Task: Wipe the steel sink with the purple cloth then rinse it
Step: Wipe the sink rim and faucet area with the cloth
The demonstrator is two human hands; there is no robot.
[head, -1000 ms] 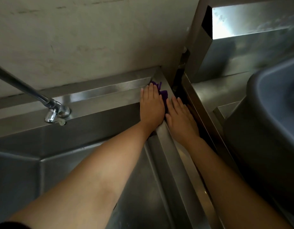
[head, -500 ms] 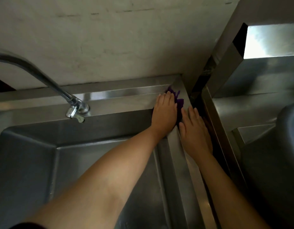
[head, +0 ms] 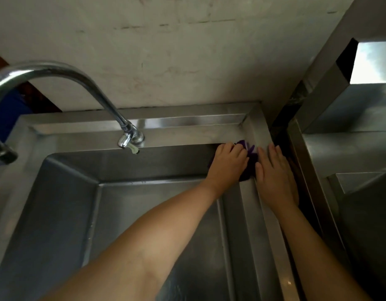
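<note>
The steel sink fills the lower left, its basin dry and bare. The purple cloth is bunched at the sink's far right corner, mostly hidden under my hands. My left hand presses on the cloth with curled fingers, at the top of the basin's right wall. My right hand lies flat on the sink's right rim, its thumb side touching the cloth. The curved steel tap hangs over the basin's back edge, and no water runs from it.
A stained wall rises behind the sink. A dark gap separates the sink from a steel counter on the right. A steel box or shelf stands at upper right.
The view has swung left and down, showing more of the tap and basin. Both hands have slid from the back corner of the rim toward me, with the cloth under the left hand.
</note>
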